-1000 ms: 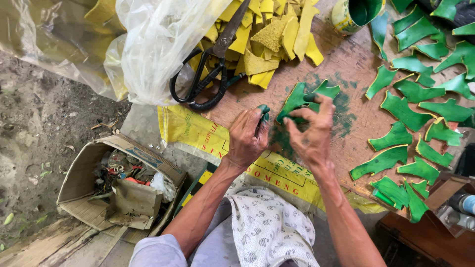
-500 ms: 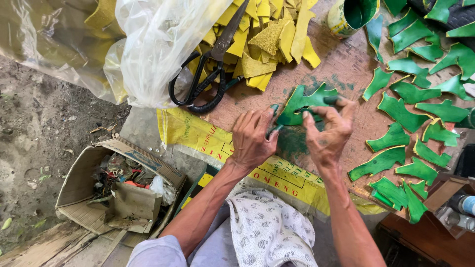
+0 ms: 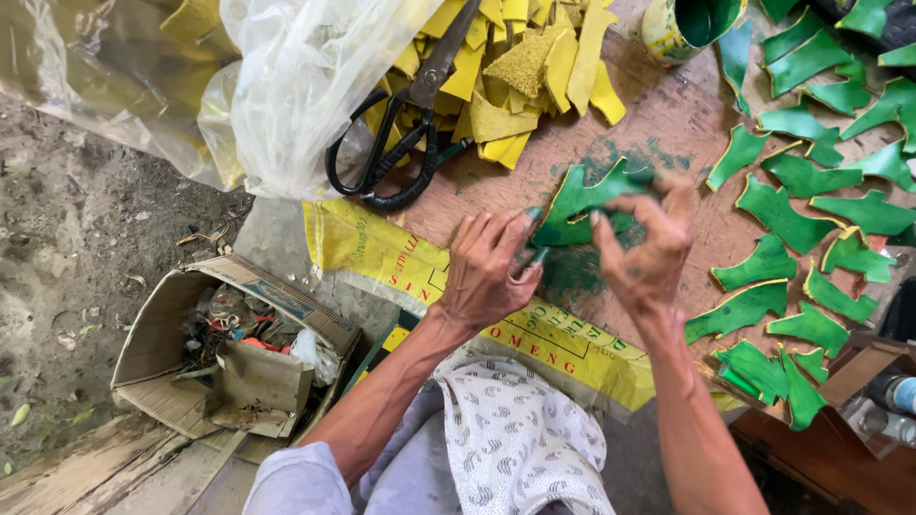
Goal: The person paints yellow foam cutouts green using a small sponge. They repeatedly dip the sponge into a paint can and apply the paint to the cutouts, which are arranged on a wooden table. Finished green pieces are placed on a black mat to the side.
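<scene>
Hands meet over a brown board (image 3: 658, 124): the left hand (image 3: 487, 272) lies palm down with fingers spread, its thumb and forefinger pinching the lower edge of a green-painted, jagged flat cutout piece (image 3: 582, 200). The right hand (image 3: 649, 253) curls in from the other side, fingertips closed on the same piece's right edge — so it is held between both hands, just above the board.

Right of the grip lie more green cutouts (image 3: 782, 215), roughly twenty, spread singly; the exact count cannot be told. Above the grip sits one heap of yellow cutouts (image 3: 520, 67) — too overlapped to count — with one pair of black-handled scissors (image 3: 401, 133) on it. One green-lined tin (image 3: 692, 24) stands up and to the right of the grip.
</scene>
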